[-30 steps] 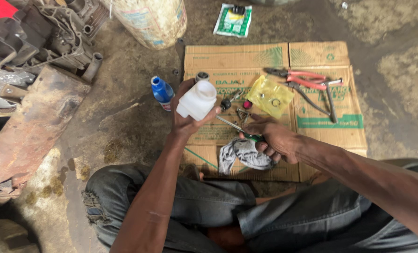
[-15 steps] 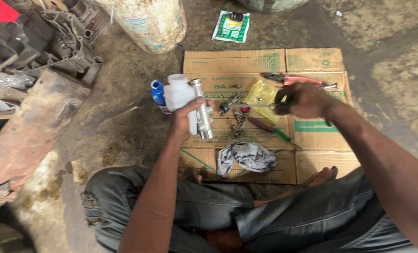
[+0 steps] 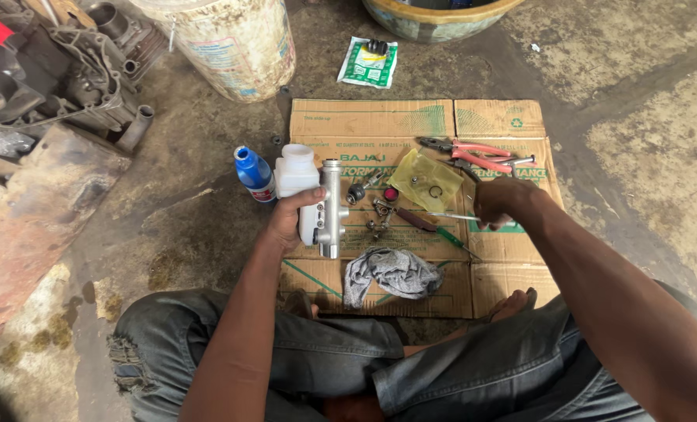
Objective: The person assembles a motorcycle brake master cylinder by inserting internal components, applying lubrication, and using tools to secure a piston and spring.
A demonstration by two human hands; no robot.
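A brake master cylinder (image 3: 322,205), a smooth silver metal tube with a milky white plastic reservoir on top, sits at centre left of the frame, lifted above a flattened brown cardboard sheet (image 3: 505,121). The left hand (image 3: 289,221) wraps around its lower side, fingers closed on the body, holding it upright with the tube running top to bottom. The right hand (image 3: 498,201), right of centre and well apart from the cylinder, is closed around a thin metal rod (image 3: 450,216) whose tip points left toward the middle of the cardboard.

Between the hands lie small dark metal parts (image 3: 376,212), a screwdriver with a green handle (image 3: 436,230) and a crumpled yellow plastic bag (image 3: 425,180) holding rings. Pliers with red handles (image 3: 473,154) lie just above the right hand. A wrinkled grey rag (image 3: 389,273) rests on the cardboard's lower edge, near the person's jeans-clad knees. Just left of the cylinder stands a small blue bottle (image 3: 253,173) on the stained concrete floor. At the top, a dirty white bucket (image 3: 227,43) and a green and white packet (image 3: 369,64); at upper left, greasy engine parts (image 3: 59,70).
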